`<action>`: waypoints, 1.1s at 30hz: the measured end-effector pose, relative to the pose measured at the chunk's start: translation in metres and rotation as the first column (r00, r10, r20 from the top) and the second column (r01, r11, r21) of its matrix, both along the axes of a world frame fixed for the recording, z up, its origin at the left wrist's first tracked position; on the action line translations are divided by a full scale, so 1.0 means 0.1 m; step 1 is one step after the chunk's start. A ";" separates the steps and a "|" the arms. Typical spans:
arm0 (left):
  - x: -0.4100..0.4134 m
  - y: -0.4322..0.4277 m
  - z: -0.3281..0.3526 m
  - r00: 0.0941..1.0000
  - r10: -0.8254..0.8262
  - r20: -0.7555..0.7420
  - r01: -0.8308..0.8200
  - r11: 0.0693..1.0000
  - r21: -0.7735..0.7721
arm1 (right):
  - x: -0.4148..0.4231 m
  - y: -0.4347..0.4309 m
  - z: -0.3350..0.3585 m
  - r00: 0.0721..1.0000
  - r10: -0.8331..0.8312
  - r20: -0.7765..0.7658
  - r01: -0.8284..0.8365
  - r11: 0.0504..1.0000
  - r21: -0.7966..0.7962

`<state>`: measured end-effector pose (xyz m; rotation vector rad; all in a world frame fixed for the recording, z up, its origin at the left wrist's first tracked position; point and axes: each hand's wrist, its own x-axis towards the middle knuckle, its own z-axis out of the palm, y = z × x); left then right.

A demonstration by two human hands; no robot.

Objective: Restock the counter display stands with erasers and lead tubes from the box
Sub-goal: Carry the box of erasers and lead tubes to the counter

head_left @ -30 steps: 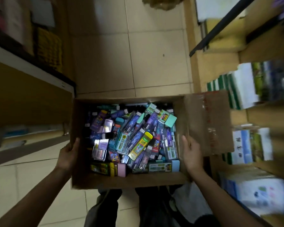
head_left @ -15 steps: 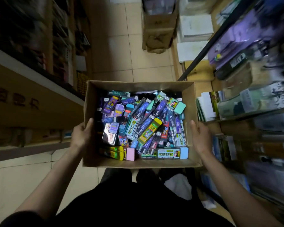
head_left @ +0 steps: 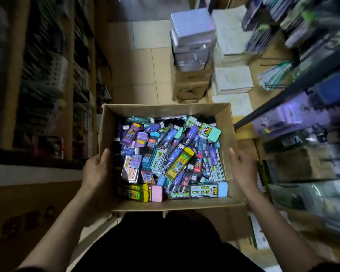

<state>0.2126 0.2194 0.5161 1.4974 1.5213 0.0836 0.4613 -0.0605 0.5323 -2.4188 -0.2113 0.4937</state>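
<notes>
On the head camera I see the left hand (head_left: 95,171) clasping the left wall of the box (head_left: 165,109), thumb laid along the rim. The right hand (head_left: 243,169) clasps the right wall the same way. The fingers of both are hidden behind the cardboard.

The box hangs between the hands over a tiled floor (head_left: 141,75). Between the thumbs lies a jumble of lead tubes (head_left: 170,134) and erasers (head_left: 214,134). A yellow lead tube (head_left: 180,163) sits roughly midway, a pink eraser (head_left: 157,193) nearer the left hand and a blue eraser (head_left: 222,189) just beside the right wrist.

Beyond the right hand stand paper packs (head_left: 232,79). Blurred shelves (head_left: 47,75) flank the left hand.
</notes>
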 end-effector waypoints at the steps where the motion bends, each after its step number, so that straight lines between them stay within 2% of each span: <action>1: 0.14 0.16 0.06 1.000 -0.012 -0.019 0.012 0.999 0.031 | 0.13 0.16 0.05 1.000 0.002 -0.003 -0.002 1.000 0.010; 5: 0.72 0.75 0.20 0.998 -0.031 -0.057 0.036 0.994 0.099 | 0.70 0.78 0.18 0.999 0.032 0.043 -0.032 0.999 -0.011; 12: 1.82 1.69 0.19 0.989 -0.041 -0.140 0.062 0.987 0.151 | 1.98 1.86 0.12 0.997 0.077 0.030 -0.077 0.997 0.015; 23: 3.55 3.18 0.27 0.981 0.154 -0.118 -0.142 0.985 0.100 | 4.13 3.87 0.31 0.966 0.247 0.070 -0.247 0.969 -0.021; 33: 4.92 5.29 0.32 0.988 0.091 -0.123 -0.070 0.984 0.166 | 5.41 5.83 0.19 0.985 0.169 0.037 -0.170 0.985 0.018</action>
